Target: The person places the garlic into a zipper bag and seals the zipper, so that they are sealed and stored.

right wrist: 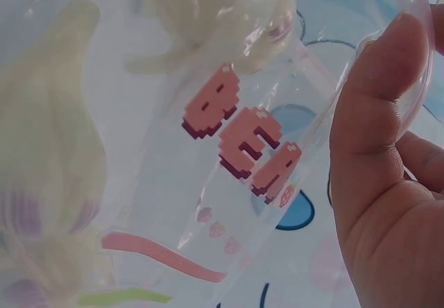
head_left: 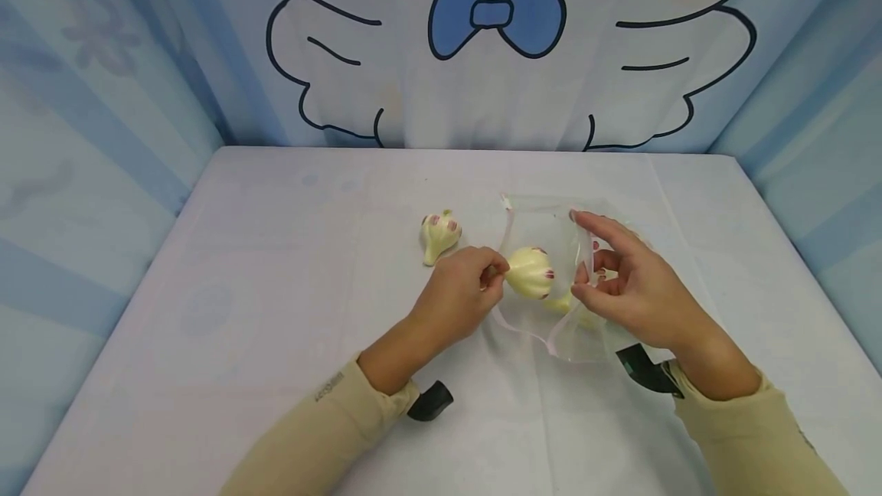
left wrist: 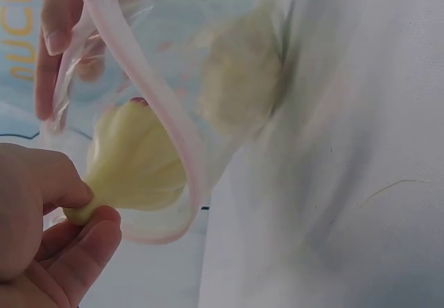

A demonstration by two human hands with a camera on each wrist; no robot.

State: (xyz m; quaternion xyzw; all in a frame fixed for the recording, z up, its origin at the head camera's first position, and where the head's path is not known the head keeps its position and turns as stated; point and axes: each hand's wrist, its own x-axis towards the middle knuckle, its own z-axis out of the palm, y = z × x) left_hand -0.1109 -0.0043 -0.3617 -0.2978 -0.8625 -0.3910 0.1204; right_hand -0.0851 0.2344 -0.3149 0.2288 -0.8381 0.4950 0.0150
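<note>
The work is judged to be partway along. In the middle of the head view, the held bulb is kept at the open mouth of the clear bag, with its rounded body within the pink rim and its stem turned outward. That stem is pinched between thumb and finger by the left hand. The edge of the bag is gripped by the right hand, right of centre, and the mouth is spread wide.

What is done can be read through the film. An enclosed bulb is seen, blurred, at the upper centre of the left wrist view, and more garlic is shown along the left of the right wrist view, beside the printed letters. How many bulbs are contained cannot be told, since the shapes are clouded by the film and may be repeated between views.

As for what is left, the held bulb has not been released, and the mouth is not closed. The loose bulb is touched by neither hand and is found on the table, just above and left of the frame's centre, outside the bag.
</note>
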